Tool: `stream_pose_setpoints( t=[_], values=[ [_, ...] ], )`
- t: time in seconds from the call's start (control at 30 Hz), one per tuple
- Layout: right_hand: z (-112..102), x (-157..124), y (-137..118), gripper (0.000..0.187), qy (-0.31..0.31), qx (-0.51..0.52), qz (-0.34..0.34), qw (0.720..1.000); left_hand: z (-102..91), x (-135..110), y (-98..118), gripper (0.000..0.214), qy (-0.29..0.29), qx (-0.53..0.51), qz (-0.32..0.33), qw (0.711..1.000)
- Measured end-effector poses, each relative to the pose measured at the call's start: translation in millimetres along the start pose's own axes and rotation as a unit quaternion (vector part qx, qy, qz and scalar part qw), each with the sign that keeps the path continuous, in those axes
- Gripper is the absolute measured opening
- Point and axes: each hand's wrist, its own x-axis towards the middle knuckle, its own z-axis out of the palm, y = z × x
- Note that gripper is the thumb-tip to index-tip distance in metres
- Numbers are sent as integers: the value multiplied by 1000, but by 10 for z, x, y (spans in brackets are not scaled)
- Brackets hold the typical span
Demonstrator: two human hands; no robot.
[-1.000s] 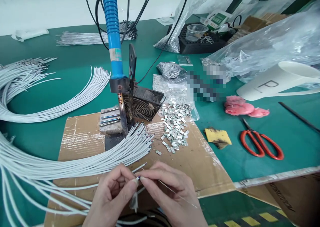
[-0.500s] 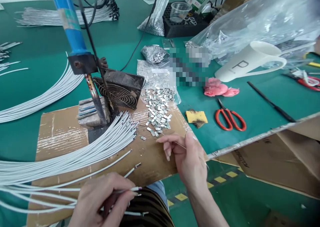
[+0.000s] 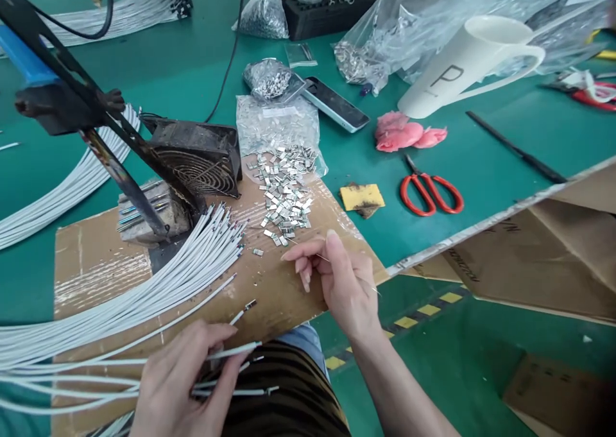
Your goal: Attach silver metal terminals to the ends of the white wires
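My left hand (image 3: 185,376) is closed around several white cables, with one white cable (image 3: 245,348) between thumb and index finger and its stripped tip pointing right. Another cable below it ends in a small metal connector (image 3: 272,390). My right hand (image 3: 349,292) is closed lightly on a thin solder wire (image 3: 369,285), which passes between the fingers and sticks out past the index fingertip. Just beyond that fingertip lies a pile of small metal connectors (image 3: 287,203) on the cardboard (image 3: 283,289). A soldering iron (image 3: 120,177) with a blue handle leans in a stand at the left.
A bundle of white cables (image 3: 158,302) crosses the cardboard. Behind it stands a black fan (image 3: 202,158). To the right lie a yellow sponge (image 3: 362,197), red-handled scissors (image 3: 428,193), a phone (image 3: 339,103), pink cloth (image 3: 402,132), a white mug (image 3: 457,71) and a black rod (image 3: 517,148).
The view has shifted, so the bench things sit further left and higher. In my left hand, the pinched cable shows more of its length between the fingers. My right hand still holds the solder wire.
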Motion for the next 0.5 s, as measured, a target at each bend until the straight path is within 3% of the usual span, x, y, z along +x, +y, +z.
stream_pose_setpoints(
  t=[0.23,0.4,0.5],
  values=[
    [-11,23,-6,55,-2,8,-12,1000,69,105,-138,57,86,121,102,984],
    [-37,35,-1,54,-16,36,-32,999,108,-32,-214,32,149,206,130,958],
    [-38,41,14,53,-21,47,-53,997,120,-69,-219,21,129,190,148,962]
  ],
)
